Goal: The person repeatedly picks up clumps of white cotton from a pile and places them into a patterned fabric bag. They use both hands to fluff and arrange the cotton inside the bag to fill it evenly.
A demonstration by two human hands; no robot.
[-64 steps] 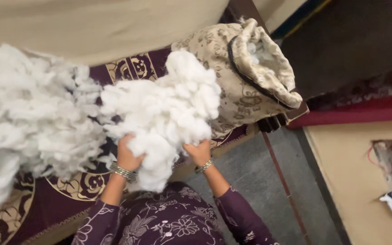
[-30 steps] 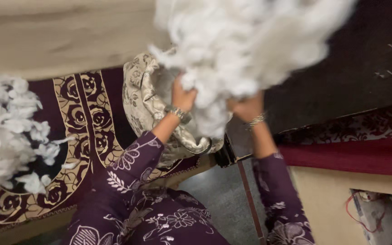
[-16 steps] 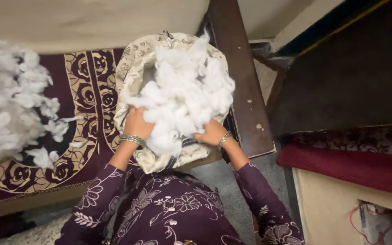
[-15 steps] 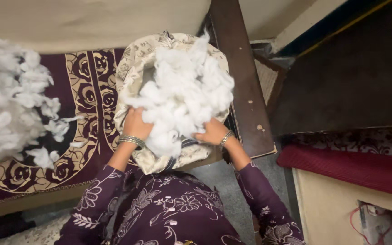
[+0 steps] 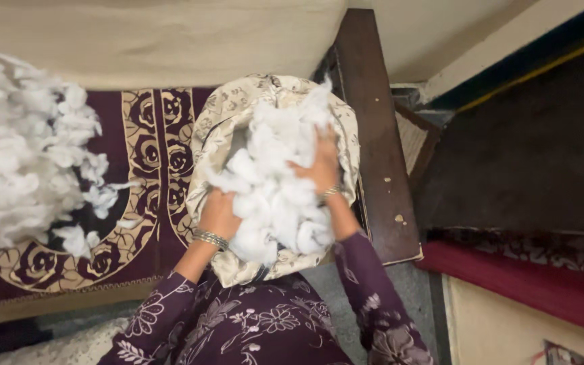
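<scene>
A cream floral pillow cover [image 5: 219,128] stands with its mouth open toward me, resting on the maroon patterned bedspread [image 5: 143,223]. A clump of white fluffy stuffing [image 5: 272,196] fills the opening. My left hand [image 5: 219,213] grips the stuffing at the cover's near left rim. My right hand [image 5: 322,165] presses flat on top of the stuffing, fingers spread, deeper inside the opening. Both wrists wear metal bangles, and my sleeves are purple with a floral print.
A large loose pile of white stuffing [image 5: 21,169] lies on the bedspread at the left. A dark wooden bed board [image 5: 376,149] runs along the right of the cover. Beyond it lie a dark carpet [image 5: 528,155] and a red cushion edge [image 5: 528,284].
I carried the clump of stuffing from the left pile over to the cover's opening. Since half a second ago my right hand has moved up onto the stuffing, pushing it deeper inside.
</scene>
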